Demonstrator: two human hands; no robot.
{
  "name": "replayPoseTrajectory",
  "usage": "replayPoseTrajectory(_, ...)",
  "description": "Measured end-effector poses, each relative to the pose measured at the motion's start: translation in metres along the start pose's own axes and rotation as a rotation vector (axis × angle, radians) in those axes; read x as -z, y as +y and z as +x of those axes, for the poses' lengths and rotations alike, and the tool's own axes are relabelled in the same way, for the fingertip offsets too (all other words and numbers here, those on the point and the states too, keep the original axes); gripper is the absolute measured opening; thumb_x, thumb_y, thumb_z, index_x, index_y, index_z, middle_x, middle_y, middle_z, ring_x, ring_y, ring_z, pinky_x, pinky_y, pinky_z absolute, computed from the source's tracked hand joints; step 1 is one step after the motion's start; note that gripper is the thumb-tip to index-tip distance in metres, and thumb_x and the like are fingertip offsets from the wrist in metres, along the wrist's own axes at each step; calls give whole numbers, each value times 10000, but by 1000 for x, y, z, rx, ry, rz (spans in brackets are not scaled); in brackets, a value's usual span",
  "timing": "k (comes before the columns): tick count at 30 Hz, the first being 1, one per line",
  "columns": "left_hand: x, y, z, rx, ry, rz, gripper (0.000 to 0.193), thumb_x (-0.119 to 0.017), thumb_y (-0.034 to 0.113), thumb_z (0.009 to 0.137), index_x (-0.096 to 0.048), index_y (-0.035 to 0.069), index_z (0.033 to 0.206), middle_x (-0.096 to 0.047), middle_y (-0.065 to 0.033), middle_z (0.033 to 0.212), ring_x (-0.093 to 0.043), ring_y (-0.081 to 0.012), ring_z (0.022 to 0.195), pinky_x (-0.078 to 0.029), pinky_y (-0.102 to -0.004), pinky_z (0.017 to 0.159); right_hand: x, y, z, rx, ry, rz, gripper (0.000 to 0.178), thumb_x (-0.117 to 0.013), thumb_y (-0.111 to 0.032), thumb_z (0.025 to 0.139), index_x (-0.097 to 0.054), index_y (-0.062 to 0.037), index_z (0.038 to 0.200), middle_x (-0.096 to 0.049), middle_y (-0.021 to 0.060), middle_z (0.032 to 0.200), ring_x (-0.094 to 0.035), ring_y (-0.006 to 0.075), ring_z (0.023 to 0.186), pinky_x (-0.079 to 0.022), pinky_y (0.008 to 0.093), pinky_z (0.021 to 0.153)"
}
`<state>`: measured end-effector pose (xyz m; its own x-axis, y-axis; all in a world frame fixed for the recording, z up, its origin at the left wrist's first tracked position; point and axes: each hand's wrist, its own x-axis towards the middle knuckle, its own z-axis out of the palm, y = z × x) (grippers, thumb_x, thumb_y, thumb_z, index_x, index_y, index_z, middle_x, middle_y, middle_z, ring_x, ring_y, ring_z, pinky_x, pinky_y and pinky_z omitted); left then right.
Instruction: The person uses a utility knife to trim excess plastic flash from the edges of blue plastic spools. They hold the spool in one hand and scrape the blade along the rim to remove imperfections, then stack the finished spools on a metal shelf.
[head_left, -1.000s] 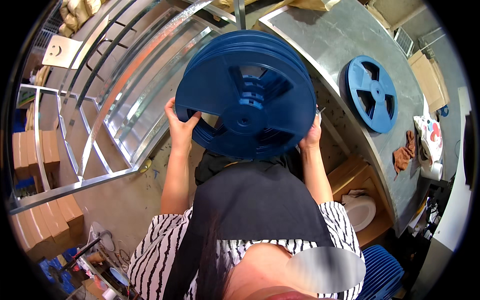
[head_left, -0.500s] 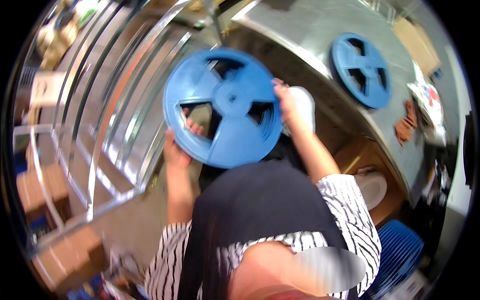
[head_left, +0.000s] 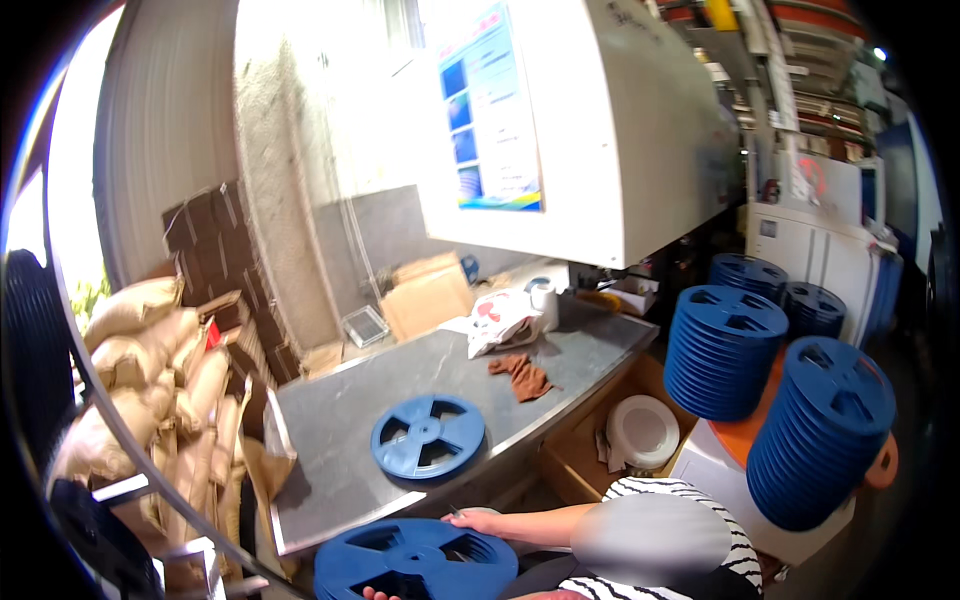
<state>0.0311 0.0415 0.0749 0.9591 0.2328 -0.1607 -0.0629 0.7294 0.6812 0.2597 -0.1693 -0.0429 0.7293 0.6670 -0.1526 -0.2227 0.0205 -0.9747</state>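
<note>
A blue plastic reel (head_left: 420,550) with cut-out windows is between my hands at the lower edge, in front of the table. My right hand (head_left: 475,521) closes on its far right rim; a small dark thing shows by the fingertips, too small to name. Of my left hand (head_left: 379,594), only fingertips show, curled at a window on the near side of the reel; the rest is out of the picture. Another blue reel (head_left: 428,437) lies flat on the grey metal table (head_left: 350,400), beyond the held one.
Brown gloves (head_left: 520,377) and a white plastic bag (head_left: 505,322) lie on the table. Stacks of blue reels (head_left: 822,435) stand at right. An open carton (head_left: 570,465) holds a white round thing (head_left: 642,432). Filled sacks (head_left: 140,385) are piled at left; a white cabinet (head_left: 570,120) overhangs behind.
The view has swung up and to the right, from the metal rack to the wall and the reel stacks. Both hands still hold the reel, which now appears lower and flatter.
</note>
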Motion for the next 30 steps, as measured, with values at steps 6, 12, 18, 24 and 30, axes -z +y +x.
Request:
replayPoseTrajectory(6, -41, 9, -23, 158, -48, 113, 551, -478, 350, 967, -398, 30, 1408, -556, -61, 1225, -519, -177, 1086, -418, -337, 952, 40, 0, -40, -107, 333, 8, 372, -465, -315, 998, -520, -113, 1305, -585, 121, 1206, -576, 216, 1087, -474, 350, 912)
replayPoseTrajectory(12, -52, 18, -61, 224, -25, 136, 552, -440, 373, 978, -423, 8, 1392, -568, -47, 1172, -506, -157, 1054, -391, -333, 960, 54, 9, -78, 24, 380, 249, 296, -508, -257, 985, -496, -143, 1258, -607, 87, 977, -611, 191, 800, -536, 325, 663)
replayPoseTrajectory(18, -53, 62, -74, 28, -151, -232, 530, -517, 149, 933, -358, 25, 1423, -476, -125, 1408, -485, -291, 1266, -392, -493, 1058, 20, -22, -83, 6, 359, 274, 348, -554, -214, 950, -489, -81, 1265, -633, 140, 971, -648, 259, 824, -567, 369, 693)
replayPoseTrajectory(24, -79, 104, -142, -192, 93, -166, 531, -614, 28, 837, -441, -28, 1336, -571, -198, 1263, -604, -320, 1115, -486, -471, 980, -2, -6, -45, -60, 231, 266, 403, -539, -266, 969, -462, -64, 1308, -631, 178, 1087, -678, 282, 884, -590, 364, 711)
replayPoseTrajectory(30, -113, 162, -214, -460, 315, 12, 646, -655, 38, 749, -429, -42, 1348, -589, -229, 1239, -630, -351, 1078, -518, -475, 949, -45, 7, 5, -183, 38, 237, 409, -526, -271, 976, -449, -54, 1313, -616, 185, 1119, -674, 280, 904, -586, 370, 729)
